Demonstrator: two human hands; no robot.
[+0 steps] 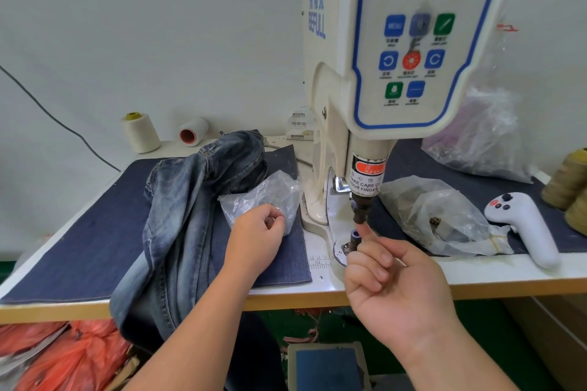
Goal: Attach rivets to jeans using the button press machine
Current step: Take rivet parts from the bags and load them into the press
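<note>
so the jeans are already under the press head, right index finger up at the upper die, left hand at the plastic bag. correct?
Not quite. In the head view the jeans lie heaped left of the machine, not under the press head. The rest holds: right hand at the die, left hand at the plastic bag.

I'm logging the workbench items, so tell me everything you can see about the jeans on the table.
The jeans are faded blue denim with pale wash marks and visible seam stitching. They lie crumpled and unfolded on a dark blue cloth mat left of the button press machine, bunched high at the back, with one part hanging over the table's front edge. A clear plastic bag rests against them. The left forearm passes over them; neither of the hands holds them.
</note>
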